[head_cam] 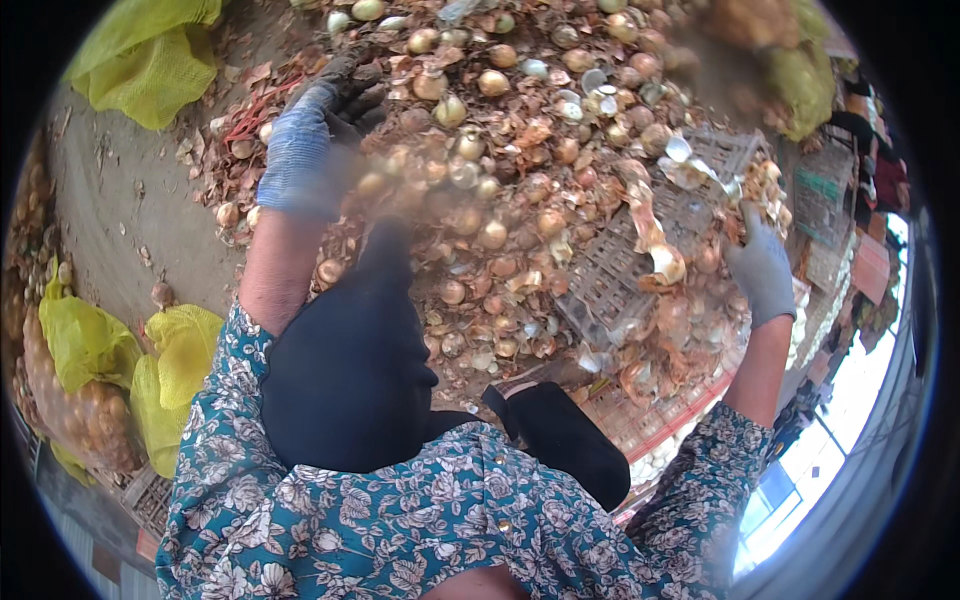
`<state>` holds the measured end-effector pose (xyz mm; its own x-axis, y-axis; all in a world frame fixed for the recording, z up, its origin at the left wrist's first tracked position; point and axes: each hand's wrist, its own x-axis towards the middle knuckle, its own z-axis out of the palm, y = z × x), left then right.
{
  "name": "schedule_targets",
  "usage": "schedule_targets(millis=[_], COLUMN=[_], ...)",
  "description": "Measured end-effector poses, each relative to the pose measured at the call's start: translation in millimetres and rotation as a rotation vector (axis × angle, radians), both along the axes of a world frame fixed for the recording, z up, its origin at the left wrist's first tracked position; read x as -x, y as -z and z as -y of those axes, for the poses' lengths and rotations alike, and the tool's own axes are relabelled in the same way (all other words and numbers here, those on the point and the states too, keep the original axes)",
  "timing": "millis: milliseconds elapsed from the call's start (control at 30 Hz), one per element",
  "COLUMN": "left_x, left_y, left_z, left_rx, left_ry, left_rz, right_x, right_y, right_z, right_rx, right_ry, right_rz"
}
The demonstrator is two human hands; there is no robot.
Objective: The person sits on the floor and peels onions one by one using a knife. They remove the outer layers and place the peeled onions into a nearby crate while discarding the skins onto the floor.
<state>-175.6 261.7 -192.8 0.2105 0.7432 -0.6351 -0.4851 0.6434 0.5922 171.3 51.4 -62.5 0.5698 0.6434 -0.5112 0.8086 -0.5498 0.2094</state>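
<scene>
My left hand (337,105), in a blue knit glove with dark, dirty fingers, reaches to the left edge of a wide heap of onions (493,234) and loose dry skins. Its fingers touch the skins; what lies under them is hidden. To the right, my right hand (761,270) wears a grey glove. Its fingertips are at a clump of onion skins (766,184) beside a grey plastic crate (611,277). Whether they hold anything is unclear. Long peels and a pale onion (666,262) hang over the crate's slatted side.
Yellow-green mesh bags (161,75) lie at upper left, with more beside a full onion sack (82,397) at lower left. Red string (259,112) lies by my left hand. A red-edged crate (660,435) holding white onions stands by my right knee. People are at far right.
</scene>
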Motion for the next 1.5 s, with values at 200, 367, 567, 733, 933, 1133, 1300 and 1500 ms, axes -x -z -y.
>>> schedule_targets(millis=[200,367,567,733,933,1133,1300,1500], left_x=[25,38,72,83,91,79,88,71], left_y=[19,30,24,38,33,23,30,34], left_z=[-32,-37,-52,-59,-65,-68,-70,-60], left_rx=[-0.046,-0.09,-0.166,-0.134,-0.201,-0.131,-0.195,-0.148], left_ry=[-0.084,-0.003,-0.105,-0.141,-0.211,-0.178,-0.178,-0.107], left_rz=[0.084,0.01,0.093,0.151,0.142,0.041,-0.05,0.008], right_x=[119,202,212,182,226,249,242,158], right_y=[132,248,292,252,253,291,292,246], right_z=[-142,-244,-236,-227,-251,-300,-257,-155], right_rx=[-0.147,-0.191,0.043,-0.175,-0.301,-0.27,-0.23,-0.735], right_ry=[-0.435,-0.586,-0.499,-0.171,-0.255,-0.532,-0.238,0.905], right_rz=[-0.278,-0.319,-0.296,-0.5,-0.553,-0.43,-0.551,-1.767])
